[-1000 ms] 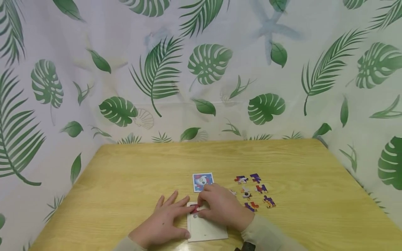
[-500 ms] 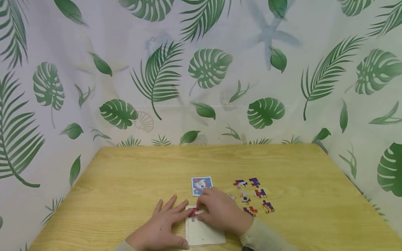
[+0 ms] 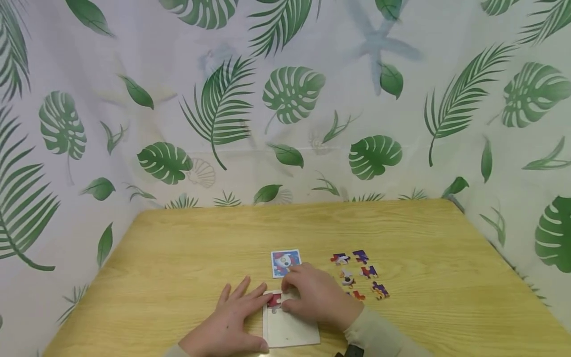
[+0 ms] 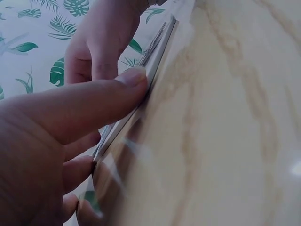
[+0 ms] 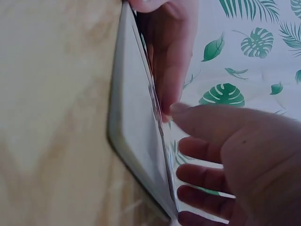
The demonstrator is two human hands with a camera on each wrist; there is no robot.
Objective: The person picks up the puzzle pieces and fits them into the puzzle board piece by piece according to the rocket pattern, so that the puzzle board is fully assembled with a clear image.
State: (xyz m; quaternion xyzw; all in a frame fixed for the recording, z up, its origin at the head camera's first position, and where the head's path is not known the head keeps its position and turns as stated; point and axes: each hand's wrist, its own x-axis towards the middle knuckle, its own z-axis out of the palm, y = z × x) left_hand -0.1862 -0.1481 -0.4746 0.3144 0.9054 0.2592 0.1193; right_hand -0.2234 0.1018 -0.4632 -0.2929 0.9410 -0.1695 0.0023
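Note:
A red puzzle piece (image 3: 274, 300) lies in the upper left corner of a shallow white puzzle tray (image 3: 292, 329). My right hand (image 3: 314, 297) pinches at this piece's right end with curled forefinger and thumb; the hand hides the tray's upper right. With fingers spread, my left hand (image 3: 236, 315) lies along the left edge, a fingertip touching the piece and the thumb at the lower left corner. In the left wrist view, the left thumb (image 4: 113, 96) rests against the tray's edge. The right thumb (image 5: 202, 115) is close above the tray in the right wrist view.
Several loose puzzle pieces (image 3: 348, 277) are spread on the wooden table (image 3: 200, 248) right of the tray, some partly behind the right hand. A small picture card (image 3: 284, 262) with a white cartoon figure lies behind the tray. A leaf-patterned curtain (image 3: 285, 109) surrounds the table.
The fingers at the red piece have shifted slightly, and more of the piece shows between the two hands. The tray, card and loose pieces keep their places; the head view has tilted a little.

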